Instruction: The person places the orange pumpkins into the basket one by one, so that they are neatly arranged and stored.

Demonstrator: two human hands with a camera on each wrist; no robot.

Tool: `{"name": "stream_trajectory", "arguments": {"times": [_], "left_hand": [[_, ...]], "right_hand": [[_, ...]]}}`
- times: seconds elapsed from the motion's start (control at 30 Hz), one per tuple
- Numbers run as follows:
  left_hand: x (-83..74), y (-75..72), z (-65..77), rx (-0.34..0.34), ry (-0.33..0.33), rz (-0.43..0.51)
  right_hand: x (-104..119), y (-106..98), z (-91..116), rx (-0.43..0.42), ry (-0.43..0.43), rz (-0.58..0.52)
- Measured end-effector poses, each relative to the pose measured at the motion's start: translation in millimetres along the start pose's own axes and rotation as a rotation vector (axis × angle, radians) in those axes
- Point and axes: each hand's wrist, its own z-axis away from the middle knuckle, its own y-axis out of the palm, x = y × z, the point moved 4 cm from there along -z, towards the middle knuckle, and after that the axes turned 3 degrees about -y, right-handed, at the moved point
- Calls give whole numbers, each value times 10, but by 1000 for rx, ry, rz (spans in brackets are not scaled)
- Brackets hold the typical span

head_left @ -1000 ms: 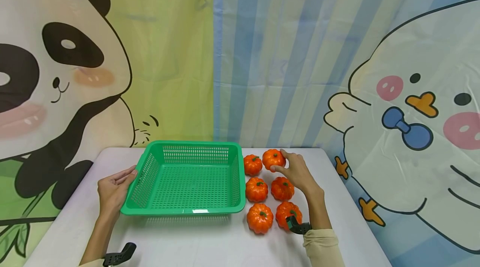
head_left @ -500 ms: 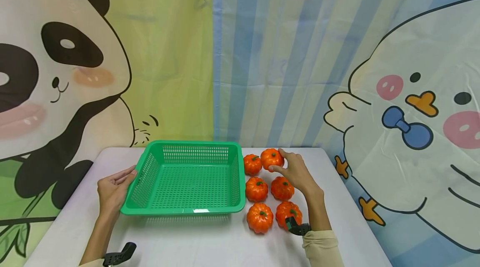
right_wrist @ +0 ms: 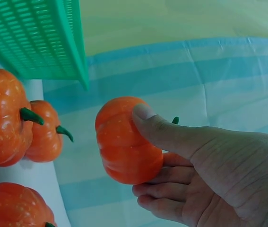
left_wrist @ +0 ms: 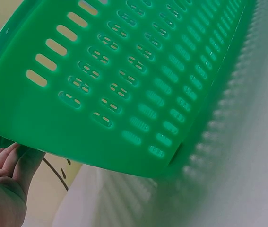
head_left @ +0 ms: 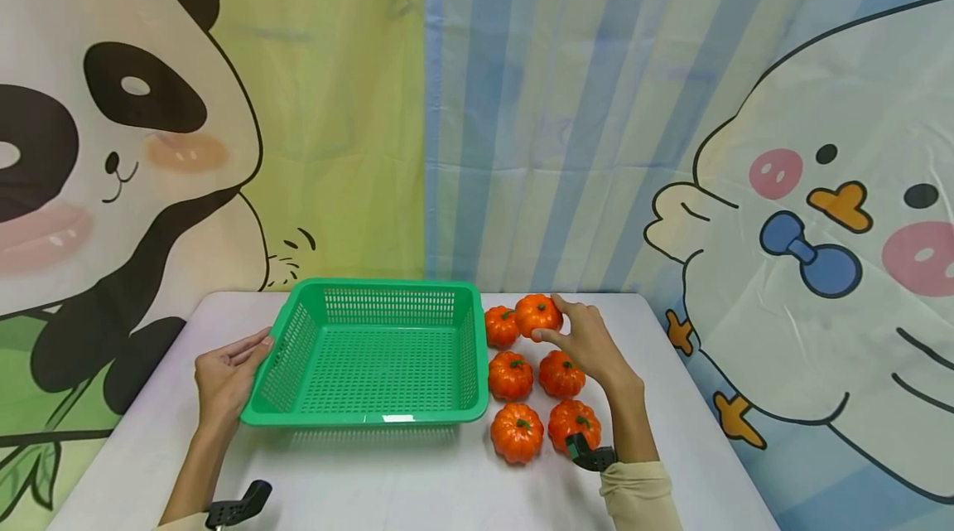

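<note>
With its thumb and fingers, my right hand (head_left: 592,340) holds a small orange pumpkin (head_left: 538,316) at the far side of the table. In the right wrist view the thumb presses on one face of this pumpkin (right_wrist: 124,146), and the fingers curl behind it; its green stem pokes out past the thumb. A green perforated plastic basket (head_left: 365,418) stands left of the pumpkins with nothing inside. My left hand (head_left: 227,378) grips its left rim; the left wrist view shows the basket's slotted wall (left_wrist: 67,137) up close, fingers tucked under the rim.
Several more orange pumpkins stand in two rows along the basket's right side, such as the front left one (head_left: 517,433) and the middle right one (head_left: 561,374). A printed cloth curtain (head_left: 507,142) hangs right behind the white table (head_left: 358,489).
My right hand has shifted the held pumpkin slightly left, closer to the back left pumpkin. The left hand and the basket stay where they were.
</note>
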Motion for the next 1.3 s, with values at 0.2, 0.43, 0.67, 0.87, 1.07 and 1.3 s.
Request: {"name": "stream_trajectory", "arguments": {"times": [0.2,0.43,0.67,0.87,1.07,1.3], "left_hand": [[2,1,-5,-2,-3,-18],[4,-3,-4,2,-8,-16],[3,-1,1,0,-2,4],[1,-3,3,-1,4,7],[1,-1,9,-1,4,3],[-16,0,13,-4,4,-3]], "right_hand": [[49,-9,30,2,5,-16],[128,-24,60,14,-1,-35],[220,-33,49,18,-55,-61],[258,-22,51,11,-56,-77],[315,11,45,17,-72,-76],[417,26,46,25,-87,-88]]}}
